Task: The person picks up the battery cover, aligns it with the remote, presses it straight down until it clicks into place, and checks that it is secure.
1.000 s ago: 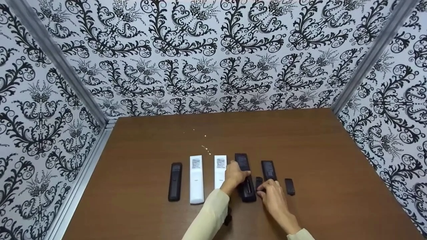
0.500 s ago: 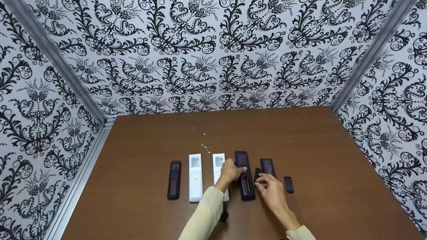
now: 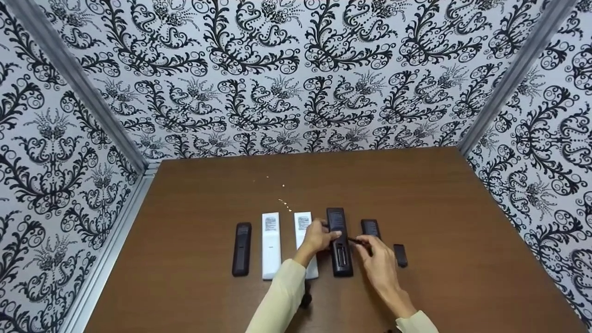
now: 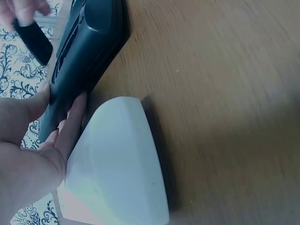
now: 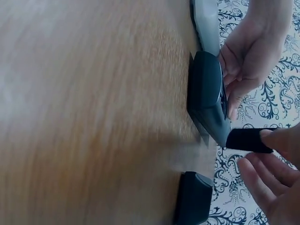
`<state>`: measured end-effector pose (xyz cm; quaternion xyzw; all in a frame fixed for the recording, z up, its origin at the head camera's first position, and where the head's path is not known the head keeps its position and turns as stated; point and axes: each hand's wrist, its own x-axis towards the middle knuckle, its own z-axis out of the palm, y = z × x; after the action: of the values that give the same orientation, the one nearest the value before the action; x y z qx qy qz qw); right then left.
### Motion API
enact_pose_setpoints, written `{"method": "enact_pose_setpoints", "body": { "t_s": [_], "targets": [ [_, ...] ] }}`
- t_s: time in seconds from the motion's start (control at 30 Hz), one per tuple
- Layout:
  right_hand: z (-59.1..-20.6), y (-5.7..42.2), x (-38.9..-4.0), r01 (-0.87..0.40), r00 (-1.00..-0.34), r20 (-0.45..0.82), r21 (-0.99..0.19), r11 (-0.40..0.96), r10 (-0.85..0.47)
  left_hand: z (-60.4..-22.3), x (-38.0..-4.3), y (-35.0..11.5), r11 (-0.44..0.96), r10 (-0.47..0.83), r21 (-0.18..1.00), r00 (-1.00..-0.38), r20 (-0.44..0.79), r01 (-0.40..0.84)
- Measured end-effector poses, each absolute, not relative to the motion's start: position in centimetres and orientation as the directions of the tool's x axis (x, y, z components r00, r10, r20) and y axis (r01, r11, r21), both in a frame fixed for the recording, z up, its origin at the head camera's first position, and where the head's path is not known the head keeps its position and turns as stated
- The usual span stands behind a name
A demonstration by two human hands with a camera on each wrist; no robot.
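My left hand (image 3: 317, 238) grips a black remote control (image 3: 343, 269) lying on the table, its thumb on the near face and fingers along the far side. The remote's battery compartment (image 3: 342, 253) is uncovered. Between thumb and fingertips, my right hand (image 3: 383, 268) pinches a black battery cover (image 5: 247, 139), raised beside the remote's right edge. The left wrist view shows that cover (image 4: 35, 43) tilted, apart from the remote. A white remote (image 3: 303, 221) lies under the left hand's wrist, partly hidden.
To the left lie another white remote (image 3: 271, 254) and a black remote (image 3: 241, 249). A smaller black remote (image 3: 370, 226) sits behind the right hand, with a small black cover (image 3: 400, 255) to its right. Patterned walls (image 3: 286, 83) enclose the brown table (image 3: 208, 199).
My right hand has lifted the battery cover from beside the black remote and turned it, bringing it toward the remote's edge. The left hand keeps its hold on the remote.
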<state>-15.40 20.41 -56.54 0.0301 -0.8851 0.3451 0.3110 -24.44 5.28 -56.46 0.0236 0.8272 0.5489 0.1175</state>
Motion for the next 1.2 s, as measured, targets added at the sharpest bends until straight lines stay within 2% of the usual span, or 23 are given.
{"method": "enact_pose_setpoints", "body": {
  "t_s": [0.1, 0.17, 0.43, 0.6, 0.87, 1.2],
  "targets": [
    [-56.5, 20.5, -15.6, -0.312, -0.767, 0.624, -0.563, 0.765, 0.146, -56.5, -24.5, 5.2, 0.404, 0.173, 0.911, -0.971, -0.168, -0.085],
    [-56.5, 20.5, -15.7, -0.329, -0.765, 0.628, -0.567, 0.755, 0.138, -56.5, -24.5, 5.2, 0.398, 0.179, 0.913, -0.968, -0.177, -0.093],
    [-56.5, 20.4, -16.4, -0.267, -0.864, 0.484, -0.678, 0.685, 0.142, -56.4, -24.5, 5.3, 0.391, 0.184, 0.915, -0.966, -0.181, -0.096],
    [-56.5, 20.3, -17.0, -0.240, -0.900, 0.414, -0.732, 0.638, 0.136, -56.5, -24.5, 5.3, 0.407, 0.195, 0.911, -0.967, -0.165, -0.073],
    [-56.8, 19.7, -17.4, -0.280, -0.908, 0.411, -0.745, 0.606, 0.086, -56.5, -24.3, 5.2, 0.425, 0.196, 0.905, -0.973, -0.124, -0.030],
    [-57.1, 19.3, -17.4, -0.234, -0.931, 0.357, -0.749, 0.620, 0.080, -56.5, -24.4, 5.2, 0.390, 0.198, 0.916, -0.964, -0.177, -0.088]
  ]
}}
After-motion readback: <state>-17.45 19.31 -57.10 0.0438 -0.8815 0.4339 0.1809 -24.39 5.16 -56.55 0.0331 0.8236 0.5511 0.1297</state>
